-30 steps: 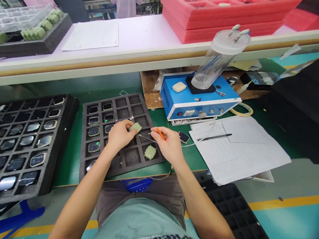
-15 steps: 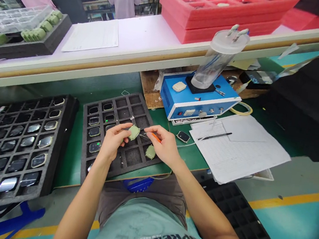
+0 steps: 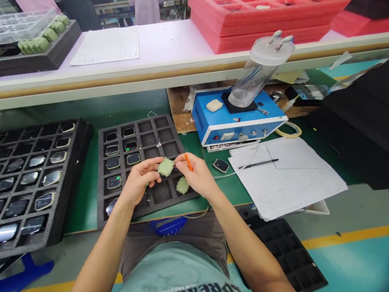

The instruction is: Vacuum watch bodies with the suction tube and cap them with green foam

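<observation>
One foam-tray edge just under right hand

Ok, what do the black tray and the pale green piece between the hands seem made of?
The black tray looks like matte foam, its cut cells grainy. The pale green piece looks like moulded plastic or rubber, from its smooth dull sheen.

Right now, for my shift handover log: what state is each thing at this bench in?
Left hand: fingers on the pale green module
Pale green module: held above the tray
Right hand: pinching the orange-handled tool
Orange-handled tool: tilted, tip hidden
Second green module: lying on the tray
Dark foam tray: partly filled with devices
Clear lidded cylinder: upright on the blue box
</observation>
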Demonstrator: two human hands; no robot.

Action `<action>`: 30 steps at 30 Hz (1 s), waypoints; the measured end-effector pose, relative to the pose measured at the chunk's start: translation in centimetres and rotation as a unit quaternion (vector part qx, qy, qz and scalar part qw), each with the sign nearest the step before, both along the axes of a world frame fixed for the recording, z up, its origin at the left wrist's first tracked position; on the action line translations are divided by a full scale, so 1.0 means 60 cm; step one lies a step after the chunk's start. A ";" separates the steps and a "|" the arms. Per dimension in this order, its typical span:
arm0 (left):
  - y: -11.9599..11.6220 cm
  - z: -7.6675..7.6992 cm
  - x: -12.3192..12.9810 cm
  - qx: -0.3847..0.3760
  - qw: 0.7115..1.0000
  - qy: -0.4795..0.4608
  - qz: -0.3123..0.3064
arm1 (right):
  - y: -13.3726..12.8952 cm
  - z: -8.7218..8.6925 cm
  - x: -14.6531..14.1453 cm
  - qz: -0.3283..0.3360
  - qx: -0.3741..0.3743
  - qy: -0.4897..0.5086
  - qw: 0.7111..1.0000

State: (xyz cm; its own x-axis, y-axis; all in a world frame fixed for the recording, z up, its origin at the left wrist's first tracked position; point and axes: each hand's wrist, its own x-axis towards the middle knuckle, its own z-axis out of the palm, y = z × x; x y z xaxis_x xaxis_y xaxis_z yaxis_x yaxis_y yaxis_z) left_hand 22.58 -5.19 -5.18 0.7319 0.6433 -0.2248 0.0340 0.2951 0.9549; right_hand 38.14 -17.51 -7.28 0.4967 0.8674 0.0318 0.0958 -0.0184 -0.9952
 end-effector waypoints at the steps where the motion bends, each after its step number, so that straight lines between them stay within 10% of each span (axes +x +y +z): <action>1: -0.001 0.000 0.000 0.007 1.000 -0.003 -0.006 | 0.000 0.000 0.001 0.002 -0.002 0.010 1.000; 30: -0.007 -0.009 0.004 0.062 0.998 0.001 0.026 | -0.019 0.057 0.007 0.022 -0.026 -0.173 0.984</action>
State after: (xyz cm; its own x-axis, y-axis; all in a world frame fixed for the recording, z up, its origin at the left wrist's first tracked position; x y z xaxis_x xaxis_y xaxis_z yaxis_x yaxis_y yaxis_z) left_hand 22.84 -5.59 -5.70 0.6960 0.7037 -0.1425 0.0243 0.1753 0.9842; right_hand 38.56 -18.66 -3.84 0.4261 0.8925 0.1478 0.4314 -0.0569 -0.9003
